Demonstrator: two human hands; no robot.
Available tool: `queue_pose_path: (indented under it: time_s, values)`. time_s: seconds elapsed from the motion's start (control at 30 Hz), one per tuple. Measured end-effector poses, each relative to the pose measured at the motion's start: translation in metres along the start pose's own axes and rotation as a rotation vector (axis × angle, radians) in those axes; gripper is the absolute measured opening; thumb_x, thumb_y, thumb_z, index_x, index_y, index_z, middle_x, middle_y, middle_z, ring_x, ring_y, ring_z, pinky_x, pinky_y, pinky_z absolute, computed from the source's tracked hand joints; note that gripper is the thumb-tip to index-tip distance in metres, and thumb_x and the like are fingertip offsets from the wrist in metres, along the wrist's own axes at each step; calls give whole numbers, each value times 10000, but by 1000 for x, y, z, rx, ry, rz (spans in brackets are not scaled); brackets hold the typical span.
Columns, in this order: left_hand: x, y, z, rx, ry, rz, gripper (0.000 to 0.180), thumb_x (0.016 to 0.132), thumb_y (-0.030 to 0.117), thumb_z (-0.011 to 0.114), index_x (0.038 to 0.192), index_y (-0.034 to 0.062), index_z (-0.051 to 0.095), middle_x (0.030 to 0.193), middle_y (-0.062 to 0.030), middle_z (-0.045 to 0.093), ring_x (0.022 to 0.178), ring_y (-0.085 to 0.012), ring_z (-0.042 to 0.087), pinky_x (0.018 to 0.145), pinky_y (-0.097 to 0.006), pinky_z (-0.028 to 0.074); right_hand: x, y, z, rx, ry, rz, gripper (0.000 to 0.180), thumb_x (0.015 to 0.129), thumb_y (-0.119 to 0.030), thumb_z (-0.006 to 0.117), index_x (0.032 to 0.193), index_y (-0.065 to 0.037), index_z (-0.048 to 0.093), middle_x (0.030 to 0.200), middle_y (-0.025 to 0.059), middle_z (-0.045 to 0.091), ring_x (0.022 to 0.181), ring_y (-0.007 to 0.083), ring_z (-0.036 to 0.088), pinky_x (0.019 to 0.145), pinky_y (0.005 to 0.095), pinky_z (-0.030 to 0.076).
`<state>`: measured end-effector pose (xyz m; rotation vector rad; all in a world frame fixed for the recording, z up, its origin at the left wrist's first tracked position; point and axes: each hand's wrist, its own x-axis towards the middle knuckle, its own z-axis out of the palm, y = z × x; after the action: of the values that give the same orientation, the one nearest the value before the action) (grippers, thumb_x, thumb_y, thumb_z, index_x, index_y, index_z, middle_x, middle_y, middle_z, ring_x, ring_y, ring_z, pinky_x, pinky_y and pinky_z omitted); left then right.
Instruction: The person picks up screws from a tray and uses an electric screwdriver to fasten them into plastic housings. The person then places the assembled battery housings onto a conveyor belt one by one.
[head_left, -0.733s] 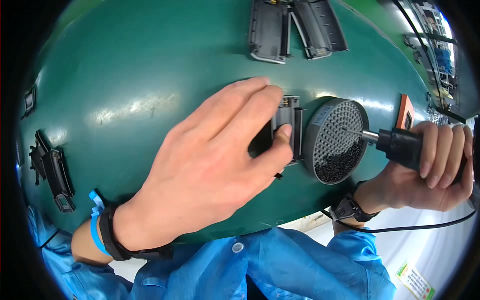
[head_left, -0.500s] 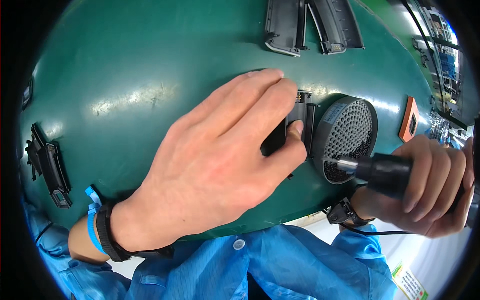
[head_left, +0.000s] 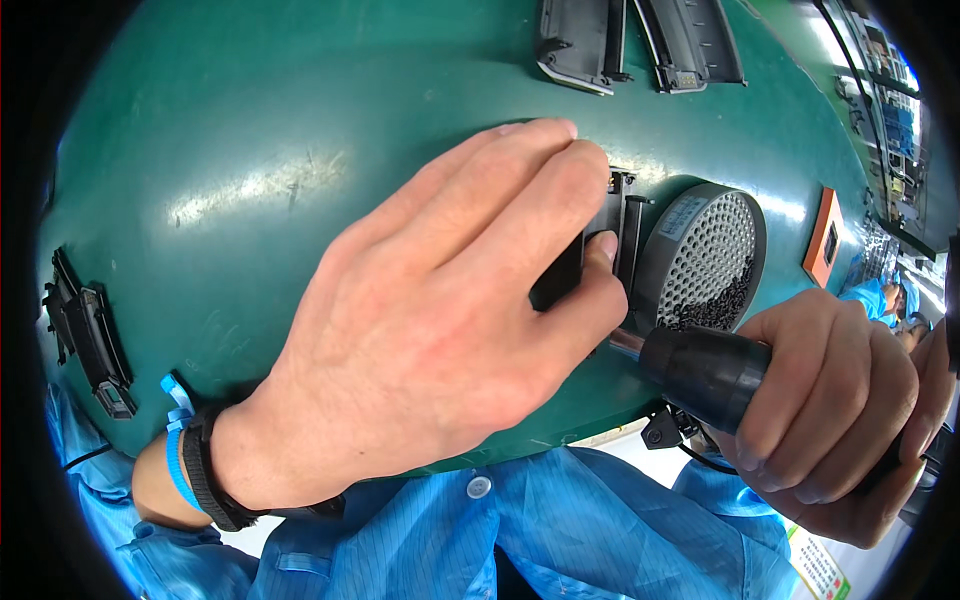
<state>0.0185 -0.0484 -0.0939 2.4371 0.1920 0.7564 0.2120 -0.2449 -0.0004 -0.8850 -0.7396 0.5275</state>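
Our left hand [head_left: 440, 330] presses down on a small black plastic part [head_left: 590, 260] near the right edge of the green worktop [head_left: 250, 150], fingers closed over it, thumb against its side. Our right hand [head_left: 840, 410] is wrapped tight around the black handle of an electric screwdriver [head_left: 710, 375], its tip hidden under the left thumb. A round grey perforated dish of dark screws [head_left: 705, 260] sits just beside the part.

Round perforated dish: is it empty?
No: the round perforated dish holds a heap of small dark screws in its lower part, just above the right hand.
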Motion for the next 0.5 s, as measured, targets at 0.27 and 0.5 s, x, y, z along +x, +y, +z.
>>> queue_pose_path:
  time_s: [0.27, 0.5]
  values:
    - [0, -2, 1, -2, 10, -3, 502, 507, 142, 837, 987, 13, 767, 1275, -220, 618, 1171, -428, 658, 882, -450, 607, 14, 11, 8, 27, -174, -10, 393, 871, -206, 738, 1028, -36, 421, 572, -44, 537, 357, 42, 472, 355, 168, 434]
    - [-3, 1, -2, -5, -15, -35, 483, 523, 123, 841, 991, 28, 762, 1279, -206, 617, 1163, -409, 663, 874, -440, 609, 23, 32, 29, 52, -435, -32, 376, 895, -194, 713, 1047, -29, 412, 582, -22, 554, 372, 61, 492, 371, 194, 447]
